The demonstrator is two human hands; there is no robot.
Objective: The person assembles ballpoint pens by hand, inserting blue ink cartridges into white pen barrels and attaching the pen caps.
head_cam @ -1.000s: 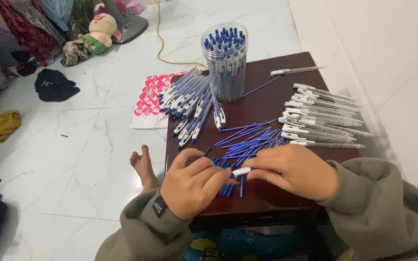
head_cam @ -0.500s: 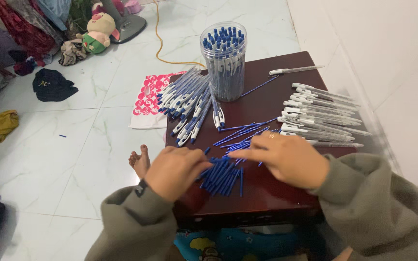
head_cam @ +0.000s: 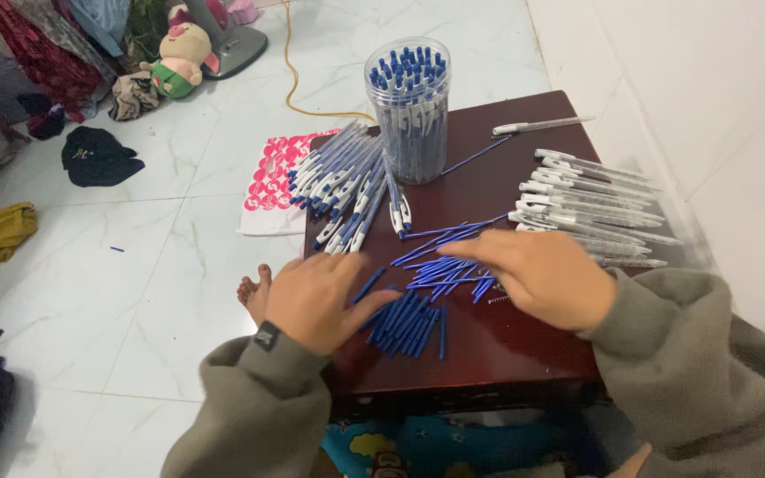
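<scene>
Since 0.5 s ago, both hands have spread flat: left hand (head_cam: 316, 299) and right hand (head_cam: 544, 276) lie open, gripping nothing, on the blue refills (head_cam: 422, 296) mid-table (head_cam: 524, 354). A sweep could roll refills off the near edge.

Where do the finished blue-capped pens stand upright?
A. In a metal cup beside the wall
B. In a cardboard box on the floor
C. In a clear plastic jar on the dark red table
C: the clear plastic jar full of pens stands on the dark red table.
</scene>
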